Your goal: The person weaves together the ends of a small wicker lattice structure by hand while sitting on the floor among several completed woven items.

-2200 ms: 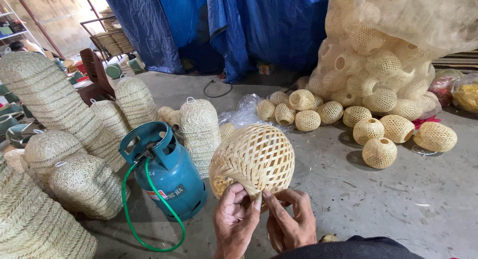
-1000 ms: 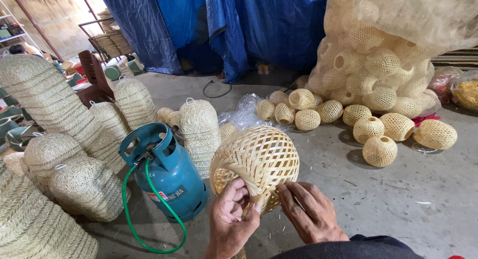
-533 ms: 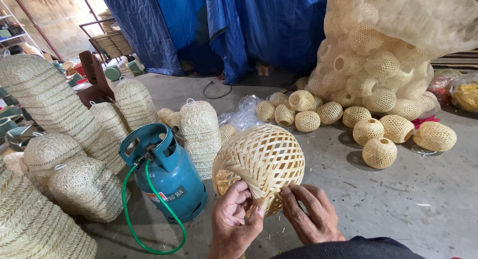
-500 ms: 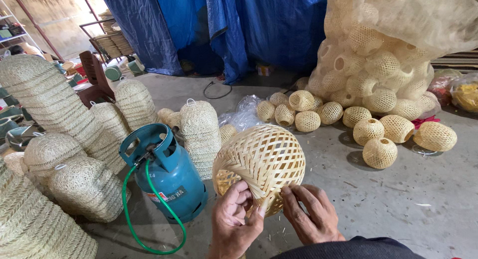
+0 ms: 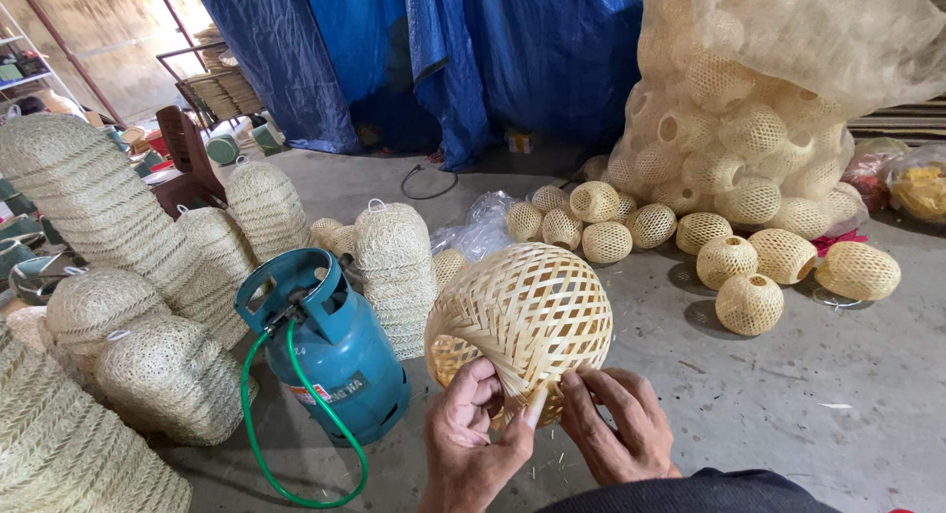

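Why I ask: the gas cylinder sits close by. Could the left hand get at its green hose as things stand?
Probably yes. The left hand is on the woven bamboo ball, and the green hose loops over bare floor just left of it, nothing between. It would have to let go of the ball first.

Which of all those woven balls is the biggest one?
The woven bamboo ball held up between the left hand and right hand. It looks far larger than the small woven balls lying on the floor, though it is also closest to the camera.

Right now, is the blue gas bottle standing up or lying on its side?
Standing up, leaning slightly. The blue gas bottle rests on its base on the concrete floor, its collar and valve on top, the green hose looping down from it.
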